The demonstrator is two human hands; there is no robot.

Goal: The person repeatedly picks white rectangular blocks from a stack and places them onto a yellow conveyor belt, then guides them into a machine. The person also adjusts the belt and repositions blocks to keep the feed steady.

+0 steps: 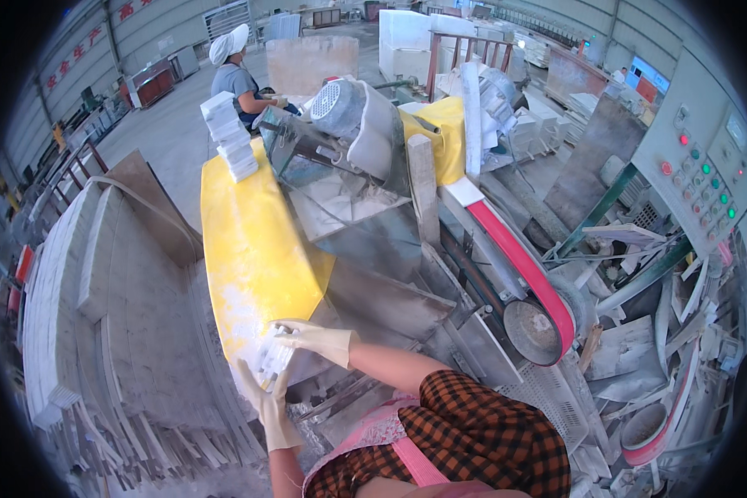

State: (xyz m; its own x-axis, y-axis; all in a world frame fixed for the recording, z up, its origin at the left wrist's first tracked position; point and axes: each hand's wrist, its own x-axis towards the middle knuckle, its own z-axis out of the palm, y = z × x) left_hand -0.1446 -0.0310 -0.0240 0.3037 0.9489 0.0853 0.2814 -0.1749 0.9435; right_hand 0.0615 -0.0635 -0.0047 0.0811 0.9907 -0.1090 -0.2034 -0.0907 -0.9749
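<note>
At the yellow-covered worktop's (249, 241) near end, the half-open left hand (267, 404) and curled right hand (314, 339) clasp small white pieces (275, 358) — likely stiff, weighty, dusty-slick and chip-prone, so best held by opposite ends.

Large red Chinese characters (75, 60) stand on the grey hall wall (164, 23) at upper left; the display (734, 126) on the control panel (705, 108) is too small to read.
</note>
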